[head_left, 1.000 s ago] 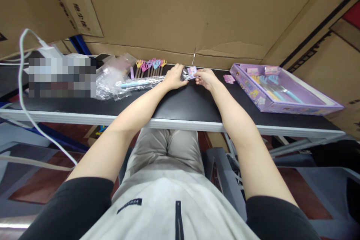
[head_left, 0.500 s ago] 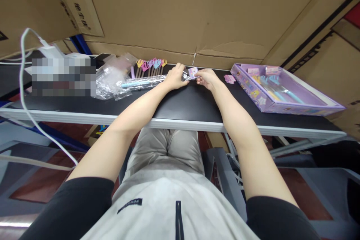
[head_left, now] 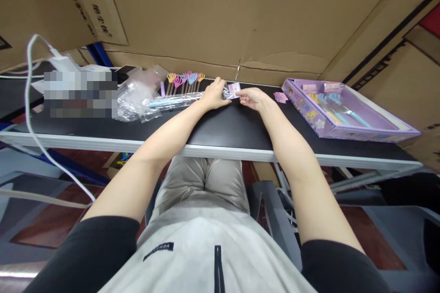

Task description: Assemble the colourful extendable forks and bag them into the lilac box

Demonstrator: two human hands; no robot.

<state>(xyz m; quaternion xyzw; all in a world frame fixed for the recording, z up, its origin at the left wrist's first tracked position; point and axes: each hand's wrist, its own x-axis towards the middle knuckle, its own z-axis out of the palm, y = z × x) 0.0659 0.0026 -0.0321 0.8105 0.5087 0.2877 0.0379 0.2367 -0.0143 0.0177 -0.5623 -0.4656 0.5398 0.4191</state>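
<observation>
My left hand (head_left: 213, 95) is closed over the right end of a long clear plastic bag (head_left: 192, 96). Inside the bag lies a slim item with a light blue handle (head_left: 165, 103). Between finger and thumb, my right hand (head_left: 253, 98) pinches the edge of a small pink and purple card (head_left: 234, 89) at the bag's right end. Whether the card is partly inside the bag cannot be made out. Behind the bag, several back scratchers (head_left: 187, 78) with yellow, pink, purple and blue claw heads lie in a row.
A purple display box (head_left: 309, 116) on the right holds several back scratchers. Small pink cards (head_left: 281, 97) lie left of it. Crumpled clear bags (head_left: 134, 100) and a white cable (head_left: 27, 87) are on the left. Cardboard (head_left: 213, 18) stands along the table's back edge.
The card in my right hand has shifted slightly left and tilted, now overlapping the bag's end more closely. My left hand stays in place on the bag.
</observation>
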